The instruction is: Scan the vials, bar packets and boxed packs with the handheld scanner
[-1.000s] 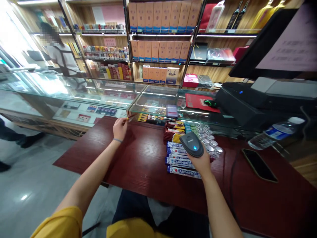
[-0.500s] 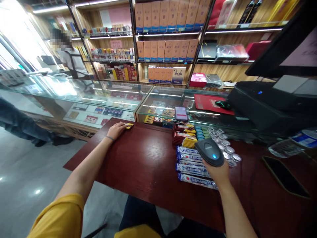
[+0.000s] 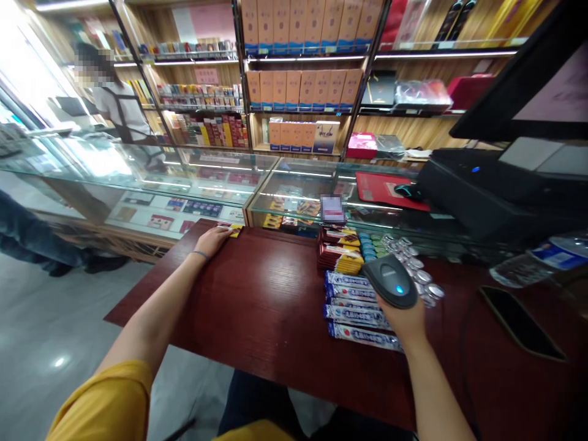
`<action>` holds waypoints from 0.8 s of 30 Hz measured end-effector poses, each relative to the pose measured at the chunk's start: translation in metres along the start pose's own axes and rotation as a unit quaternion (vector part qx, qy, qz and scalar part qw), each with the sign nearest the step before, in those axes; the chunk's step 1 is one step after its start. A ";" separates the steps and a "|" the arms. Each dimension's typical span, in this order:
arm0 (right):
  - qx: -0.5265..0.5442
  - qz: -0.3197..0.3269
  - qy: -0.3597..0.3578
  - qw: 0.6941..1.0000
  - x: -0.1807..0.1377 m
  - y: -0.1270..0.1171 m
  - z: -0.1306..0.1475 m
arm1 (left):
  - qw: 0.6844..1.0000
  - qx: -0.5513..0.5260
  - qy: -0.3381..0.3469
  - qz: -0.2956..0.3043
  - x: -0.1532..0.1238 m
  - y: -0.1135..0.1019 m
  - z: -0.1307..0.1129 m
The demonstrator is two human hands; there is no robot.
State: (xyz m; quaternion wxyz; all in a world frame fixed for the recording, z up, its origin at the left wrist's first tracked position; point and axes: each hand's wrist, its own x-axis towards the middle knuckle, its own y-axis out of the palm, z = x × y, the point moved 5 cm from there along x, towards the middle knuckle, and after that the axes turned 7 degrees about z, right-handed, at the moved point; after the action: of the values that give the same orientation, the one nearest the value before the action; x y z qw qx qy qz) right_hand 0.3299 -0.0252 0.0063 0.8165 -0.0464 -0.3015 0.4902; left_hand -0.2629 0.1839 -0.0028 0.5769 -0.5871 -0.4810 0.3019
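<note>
At the far left edge of the dark red wooden table, my left hand (image 3: pixel 209 242) has its fingers closed over a small chocolate bar (image 3: pixel 236 231) in a yellow and dark wrapper, partly hidden by them. My right hand (image 3: pixel 407 321) grips a dark barcode scanner (image 3: pixel 391 282) with a lit blue light, held above the goods. Under and left of the scanner lie several blue-and-white stick packs (image 3: pixel 356 313) in a row. Stacked chocolate bars (image 3: pixel 339 257) in red and yellow wrappers sit behind them. Small round silver-topped tubs (image 3: pixel 420 277) stand behind the scanner.
A glass display counter (image 3: pixel 294 184) borders the table's far side. On the right are a phone (image 3: pixel 521 321), a plastic bottle (image 3: pixel 539 260), a black machine (image 3: pixel 463 190) and a monitor (image 3: pixel 514 79). Another person (image 3: pixel 122 110) stands behind the counter at left.
My left hand has shifted slightly, and more of the chocolate bar shows beside its fingers. The scanner stays in my right hand at nearly the same spot. The view has turned a little.
</note>
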 end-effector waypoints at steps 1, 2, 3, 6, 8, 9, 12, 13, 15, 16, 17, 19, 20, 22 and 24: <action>0.003 0.001 0.002 1.000 0.000 0.000 0.000 | 1.000 -0.012 0.001 -0.002 0.000 -0.002 -0.001; 0.007 0.004 0.003 1.000 0.001 0.001 0.000 | 1.000 -0.026 0.003 -0.005 0.000 -0.004 -0.003; 0.012 0.007 0.004 1.000 0.001 0.001 0.000 | 0.999 -0.042 0.004 -0.010 0.000 -0.006 -0.005; 0.021 0.008 0.001 1.000 0.004 -0.001 0.008 | 0.995 -0.084 0.006 -0.052 -0.002 -0.015 -0.017; 0.023 0.017 -0.007 1.000 0.007 -0.004 0.018 | 0.990 -0.101 0.005 -0.096 -0.003 -0.021 -0.034; 0.030 0.026 -0.011 0.999 0.008 -0.005 0.023 | 0.987 -0.108 0.008 -0.117 -0.003 -0.023 -0.047; 0.045 0.041 -0.007 0.998 0.012 -0.011 0.036 | 0.976 -0.137 0.049 -0.160 0.000 -0.028 -0.107; 0.051 0.045 -0.009 0.998 0.013 -0.013 0.039 | 0.971 -0.149 0.066 -0.172 0.003 -0.029 -0.132; 0.061 0.048 -0.008 0.997 0.014 -0.016 0.041 | 0.960 -0.171 0.099 -0.199 0.007 -0.029 -0.184; 0.064 0.050 -0.006 0.997 0.014 -0.018 0.040 | 0.955 -0.178 0.124 -0.200 0.010 -0.027 -0.212; 0.065 0.051 -0.004 0.997 0.014 -0.019 0.039 | 0.951 -0.181 0.147 -0.202 0.012 -0.025 -0.238; 0.064 0.051 -0.004 0.997 0.014 -0.021 0.036 | 0.947 -0.171 0.194 -0.187 0.016 -0.017 -0.288; 0.064 0.048 -0.005 0.997 0.014 -0.021 0.034 | 0.946 -0.160 0.218 -0.177 0.018 -0.012 -0.311; 0.068 0.046 -0.010 0.997 0.015 -0.022 0.034 | 0.948 -0.124 0.248 -0.156 0.022 -0.002 -0.350; 0.076 0.042 -0.013 0.996 0.015 -0.023 0.034 | 0.954 -0.089 0.251 -0.135 0.026 0.008 -0.378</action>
State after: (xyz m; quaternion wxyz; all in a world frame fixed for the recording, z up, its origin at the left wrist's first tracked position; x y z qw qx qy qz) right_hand 0.3345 -0.0317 0.0494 0.7923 0.0090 -0.2717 0.5463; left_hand 0.0919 0.0624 0.0526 0.6600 -0.6225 -0.4202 0.0201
